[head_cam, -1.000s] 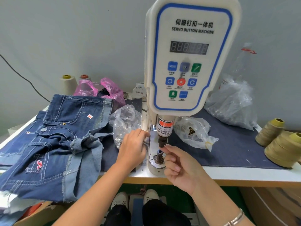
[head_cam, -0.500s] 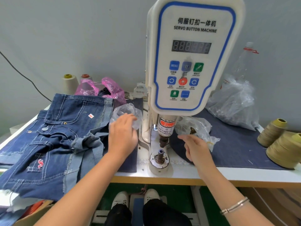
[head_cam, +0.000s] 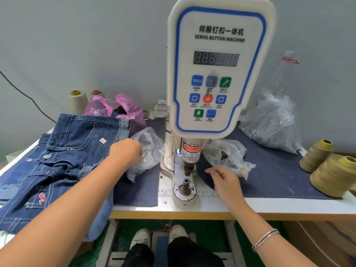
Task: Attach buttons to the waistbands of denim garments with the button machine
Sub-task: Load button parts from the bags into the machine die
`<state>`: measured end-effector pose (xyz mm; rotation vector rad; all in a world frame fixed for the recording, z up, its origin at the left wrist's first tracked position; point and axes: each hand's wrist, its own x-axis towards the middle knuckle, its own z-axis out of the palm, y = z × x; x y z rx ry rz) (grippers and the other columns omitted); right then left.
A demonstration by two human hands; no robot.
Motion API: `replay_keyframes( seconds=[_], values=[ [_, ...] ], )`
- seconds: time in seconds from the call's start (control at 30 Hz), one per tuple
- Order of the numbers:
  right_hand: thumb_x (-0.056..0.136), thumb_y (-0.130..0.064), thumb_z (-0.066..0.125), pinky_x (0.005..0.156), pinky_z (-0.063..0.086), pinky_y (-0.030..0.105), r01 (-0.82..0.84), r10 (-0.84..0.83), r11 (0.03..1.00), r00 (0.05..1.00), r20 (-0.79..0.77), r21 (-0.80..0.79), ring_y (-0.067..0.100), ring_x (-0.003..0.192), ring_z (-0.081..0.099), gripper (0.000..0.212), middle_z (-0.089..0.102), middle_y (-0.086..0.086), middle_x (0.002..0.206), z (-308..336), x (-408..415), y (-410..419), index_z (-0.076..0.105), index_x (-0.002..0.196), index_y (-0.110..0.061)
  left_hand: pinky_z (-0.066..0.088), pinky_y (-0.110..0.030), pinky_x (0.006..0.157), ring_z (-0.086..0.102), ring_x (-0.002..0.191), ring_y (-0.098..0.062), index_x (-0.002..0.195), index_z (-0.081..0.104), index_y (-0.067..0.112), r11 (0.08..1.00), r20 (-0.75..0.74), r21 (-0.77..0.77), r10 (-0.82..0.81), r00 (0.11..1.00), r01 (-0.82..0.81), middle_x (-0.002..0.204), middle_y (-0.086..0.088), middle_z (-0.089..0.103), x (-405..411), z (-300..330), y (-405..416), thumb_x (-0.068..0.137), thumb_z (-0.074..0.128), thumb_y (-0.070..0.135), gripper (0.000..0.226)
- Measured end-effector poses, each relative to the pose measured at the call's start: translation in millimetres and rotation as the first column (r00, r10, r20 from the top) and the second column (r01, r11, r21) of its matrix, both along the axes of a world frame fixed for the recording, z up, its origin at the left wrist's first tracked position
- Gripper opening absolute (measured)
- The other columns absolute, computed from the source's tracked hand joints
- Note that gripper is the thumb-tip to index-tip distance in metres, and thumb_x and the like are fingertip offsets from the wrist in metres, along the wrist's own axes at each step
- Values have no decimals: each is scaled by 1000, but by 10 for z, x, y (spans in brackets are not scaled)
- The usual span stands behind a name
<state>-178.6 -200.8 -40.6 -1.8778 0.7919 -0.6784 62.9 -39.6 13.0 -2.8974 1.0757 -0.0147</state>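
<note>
Head view: having left the white servo button machine's (head_cam: 219, 74) lower die (head_cam: 185, 186), our left hand (head_cam: 126, 152) is curling into the clear button bag (head_cam: 148, 151), our right hand (head_cam: 224, 180) hovering loosely open, while the dark denim garments (head_cam: 57, 160) are lying unloaded at left.

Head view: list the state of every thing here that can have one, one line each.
Servo button machine: display lit, punch raised, no garment under it.
Lower die: bare.
Denim garments: piled left of the machine.
Left hand: reaching into a clear plastic bag.
Right hand: fingers loosely curled, beside the die, holding nothing visible.
</note>
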Motion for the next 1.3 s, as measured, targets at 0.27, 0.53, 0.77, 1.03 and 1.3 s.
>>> replay_keyframes(
  seconds=[0.27, 0.53, 0.77, 1.03, 1.3],
  values=[
    [97, -16, 53, 52, 38, 7, 6, -6, 1000, 1000, 14, -28, -13, 57, 53, 31, 62, -20, 66, -56, -11, -18, 64, 83, -42, 40, -28, 67, 61, 86, -18, 93, 68, 42, 996, -6, 38, -75, 997, 75, 96, 11, 62, -13, -39, 26, 87, 52, 25, 24],
    [96, -15, 55, 51, 38, 5, -6, 7, 999, 1000, 26, -40, -12, 55, 53, 31, 65, -17, 74, -87, -5, -39, 64, 83, -42, 34, -31, 78, 58, 77, -17, 83, 69, 33, 993, 64, 92, -78, 995, 72, 84, 9, 66, -18, -7, 16, 84, 54, 20, 19],
    [96, -16, 54, 51, 38, 5, -7, 8, 999, 1000, 28, -36, -13, 57, 53, 30, 67, -15, 80, -113, -7, -52, 64, 85, -41, 33, -30, 73, 54, 73, -20, 95, 69, 23, 984, 67, 172, -49, 997, 37, 81, 7, 59, -51, 24, 28, 88, 50, 16, 22],
    [96, -15, 54, 60, 41, 3, -12, 13, 999, 1000, 28, -44, -17, 70, 56, 28, 66, -21, 85, -123, -3, -54, 64, 86, -39, 36, -32, 75, 55, 77, -21, 92, 63, 19, 984, 82, 177, -19, 996, 4, 92, 2, 65, -104, 19, 24, 87, 48, 11, 18],
    [97, -15, 54, 70, 38, -2, -20, 21, 997, 1000, 21, -78, -20, 86, 54, 23, 63, -26, 90, -122, -8, -53, 66, 91, -34, 53, -33, 69, 63, 77, -20, 73, 68, 19, 974, -229, -223, -7, 973, -45, 81, 5, 68, -29, 28, 122, 84, 57, 21, 16]
  ],
)
